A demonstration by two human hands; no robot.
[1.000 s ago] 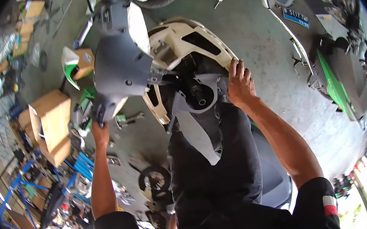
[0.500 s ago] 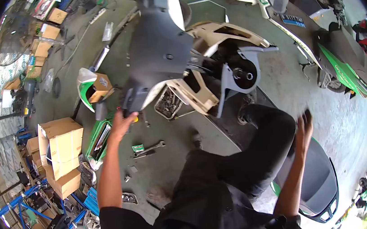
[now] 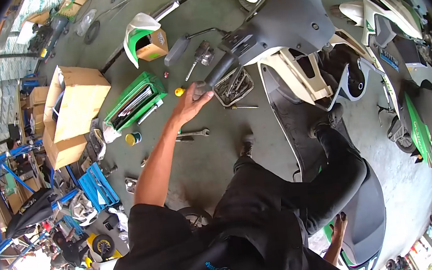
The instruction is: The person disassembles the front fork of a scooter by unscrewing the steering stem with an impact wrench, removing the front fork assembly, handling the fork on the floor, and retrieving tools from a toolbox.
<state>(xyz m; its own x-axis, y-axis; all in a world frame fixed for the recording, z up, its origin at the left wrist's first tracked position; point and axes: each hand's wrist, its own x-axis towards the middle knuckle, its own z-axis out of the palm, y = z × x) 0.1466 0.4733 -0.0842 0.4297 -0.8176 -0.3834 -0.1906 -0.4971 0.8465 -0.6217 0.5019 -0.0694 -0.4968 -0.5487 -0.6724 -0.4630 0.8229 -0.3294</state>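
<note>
My left hand (image 3: pixel 189 105) is closed round the end of the black handlebar grip (image 3: pixel 221 70) of a scooter. The dark grey handlebar cover (image 3: pixel 288 22) spreads to the right of that grip. Below it sits the cream front frame (image 3: pixel 295 78), with a grey panel (image 3: pixel 351 85) beside it. Down at the lower right, my right hand (image 3: pixel 339 226) rests by the side of the scooter's dark seat (image 3: pixel 363 214); its fingers are small and partly curled, and what they hold, if anything, cannot be made out.
A wire basket of parts (image 3: pixel 234 87), a wrench (image 3: pixel 194 133) and a green toolbox (image 3: pixel 136 102) lie on the floor. Cardboard boxes (image 3: pixel 76 103) stand at the left, beside blue racks. Another white and green scooter (image 3: pixel 420 122) stands at the right.
My left hand has stayed at the handlebar end as the view turned. My right hand left the cream frame and moved down beside the seat. My legs have moved apart, one across the scooter.
</note>
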